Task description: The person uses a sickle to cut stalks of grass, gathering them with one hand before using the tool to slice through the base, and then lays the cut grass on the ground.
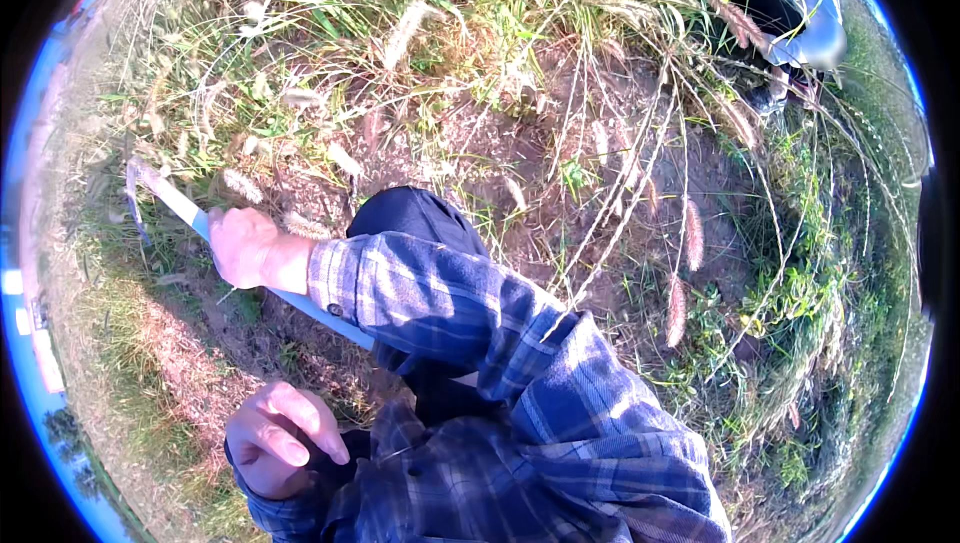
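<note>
My right hand [244, 247] reaches across to the left and is closed around the light blue handle of a sickle [175, 202]. The sickle's thin blade [136, 202] sits crosswise at the far end, among grass at the left. The rear of the handle runs back under my plaid sleeve. Low at the left, my left hand [281, 438] hangs with loosely bent fingers apart, and nothing shows in it. Seed-headed foxtail grass [409, 33] stands in front of me. My bent knee [416, 217] in dark trousers is partly behind my right forearm.
Another person [802, 10] in a light top bends low at the upper right. Long grass stems with drooping seed heads [686, 273] arch over bare soil [487, 138] at the right. Green weeds [795, 303] grow thickly along the right side.
</note>
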{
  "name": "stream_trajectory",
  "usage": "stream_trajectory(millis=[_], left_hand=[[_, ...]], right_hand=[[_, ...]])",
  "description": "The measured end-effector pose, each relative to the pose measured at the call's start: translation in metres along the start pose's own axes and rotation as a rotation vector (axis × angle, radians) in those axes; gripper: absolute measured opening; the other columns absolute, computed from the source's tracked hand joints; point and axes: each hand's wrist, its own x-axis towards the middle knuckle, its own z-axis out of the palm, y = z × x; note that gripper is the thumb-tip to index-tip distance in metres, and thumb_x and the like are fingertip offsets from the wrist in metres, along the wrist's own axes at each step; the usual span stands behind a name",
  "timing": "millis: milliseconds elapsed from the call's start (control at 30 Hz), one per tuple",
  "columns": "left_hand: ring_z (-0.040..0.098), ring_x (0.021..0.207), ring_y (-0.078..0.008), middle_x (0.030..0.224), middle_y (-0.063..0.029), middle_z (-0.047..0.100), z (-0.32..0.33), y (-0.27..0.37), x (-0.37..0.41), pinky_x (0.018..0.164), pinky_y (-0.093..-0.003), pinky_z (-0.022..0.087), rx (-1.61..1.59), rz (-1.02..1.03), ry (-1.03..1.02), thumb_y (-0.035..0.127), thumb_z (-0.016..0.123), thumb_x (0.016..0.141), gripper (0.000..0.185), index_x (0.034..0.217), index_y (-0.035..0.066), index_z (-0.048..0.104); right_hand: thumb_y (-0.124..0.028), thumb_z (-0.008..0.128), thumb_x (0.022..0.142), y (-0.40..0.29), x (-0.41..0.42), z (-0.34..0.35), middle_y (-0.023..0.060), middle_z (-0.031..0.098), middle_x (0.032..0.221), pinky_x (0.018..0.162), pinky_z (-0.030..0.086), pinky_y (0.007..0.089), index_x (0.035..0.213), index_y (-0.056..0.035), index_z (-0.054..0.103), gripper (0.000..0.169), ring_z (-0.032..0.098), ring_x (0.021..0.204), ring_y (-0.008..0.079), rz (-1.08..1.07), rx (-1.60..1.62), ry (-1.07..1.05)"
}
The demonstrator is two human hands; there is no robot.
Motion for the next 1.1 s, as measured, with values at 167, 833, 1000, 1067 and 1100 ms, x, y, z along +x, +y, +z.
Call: stream_trajectory(millis=[167,833,1000,1067,1100], left_hand=[[0.065,0.091,-0.0374,0.108,-0.0302,0.06,0.068,0.002,0.055,0.078,-0.042,0.052,-0.299,-0.215,-0.755,0.006,0.065,0.077,0.023,0.099,-0.002,0.067],[0.059,0.092,-0.0347,0.114,-0.0271,0.054,0.032,0.045,0.021,0.081,-0.0424,0.052,-0.431,0.437,-0.808,0.005,0.06,0.083,0.012,0.088,0.014,0.066],[0.059,0.09,-0.0313,0.115,-0.023,0.055,0.011,0.06,-0.008,0.079,-0.0399,0.051,-0.479,0.454,-0.833,0.009,0.059,0.085,0.012,0.094,0.015,0.064],[0.059,0.089,-0.0299,0.115,-0.0213,0.055,0.01,0.067,-0.021,0.079,-0.0389,0.051,-0.482,0.473,-0.823,0.01,0.059,0.086,0.013,0.097,0.016,0.063],[0.059,0.088,-0.0293,0.116,-0.0205,0.055,0.008,0.061,-0.021,0.078,-0.0384,0.051,-0.508,0.463,-0.83,0.011,0.059,0.086,0.013,0.098,0.016,0.063]], right_hand=[[-0.004,0.05,0.082,-0.002,0.012,0.002,0.0222,0.065,0.096,0.073,0.056,0.0391,0.123,0.013,0.044,0.045,0.067,0.088,0.0343,-0.04,0.024,0.096],[-0.02,0.055,0.084,-0.016,0.031,0.053,0.0216,0.066,0.094,0.079,0.054,0.0411,0.115,0.0077,0.049,0.042,0.067,0.086,0.0344,-0.029,-0.231,-0.047],[-0.025,0.056,0.084,0.01,0.013,0.021,0.0251,0.065,0.089,0.073,0.056,0.0417,0.112,0.0089,0.051,0.044,0.067,0.083,0.0362,0.017,-0.288,0.03],[-0.026,0.056,0.085,0.023,0.019,0.016,0.0253,0.065,0.087,0.071,0.056,0.0422,0.109,0.008,0.052,0.042,0.067,0.082,0.0359,0.069,-0.278,0.082],[-0.028,0.056,0.085,0.034,0.003,0.002,0.025,0.065,0.085,0.074,0.054,0.043,0.107,0.0074,0.053,0.042,0.066,0.083,0.0366,-0.008,-0.446,0.055]])
